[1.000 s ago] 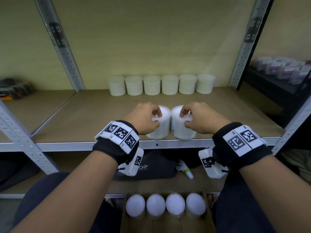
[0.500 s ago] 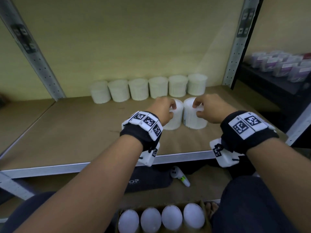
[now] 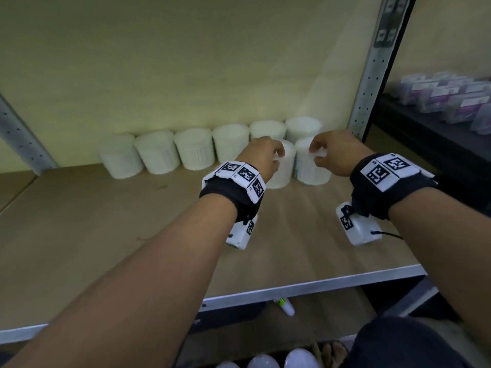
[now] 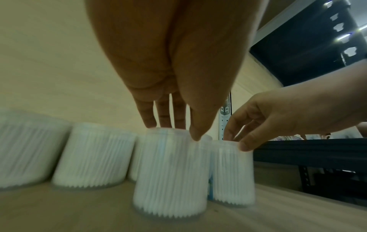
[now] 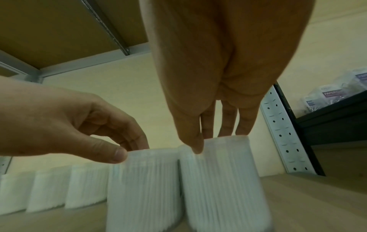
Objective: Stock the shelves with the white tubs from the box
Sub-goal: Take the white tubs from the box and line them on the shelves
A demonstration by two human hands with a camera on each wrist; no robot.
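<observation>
Two white tubs stand side by side on the wooden shelf (image 3: pixel 106 235), just in front of the right end of a back row of several tubs (image 3: pixel 156 154). My left hand (image 3: pixel 276 158) pinches the rim of the left tub (image 3: pixel 283 173) from above, thumb in front and fingers (image 4: pixel 149 120) behind. The right tub (image 3: pixel 309 172) is held the same way by my right hand (image 3: pixel 314 156). In the left wrist view the left tub (image 4: pixel 170 172) is nearest; in the right wrist view the right tub (image 5: pixel 222 180) is. Tops of more tubs (image 3: pixel 300 360) show in the box at the bottom edge.
A grey perforated upright (image 3: pixel 372 75) stands just right of the tubs. Beyond it a dark shelf (image 3: pixel 425 134) carries purple-labelled packs (image 3: pixel 451 99). Another upright (image 3: pixel 18 134) is at the far left. A white marker (image 3: pixel 285 306) lies on the lower shelf.
Both hands have carried their tubs from the shelf's front edge back and to the right, up to the back row. My head has moved closer, so less of the box shows.
</observation>
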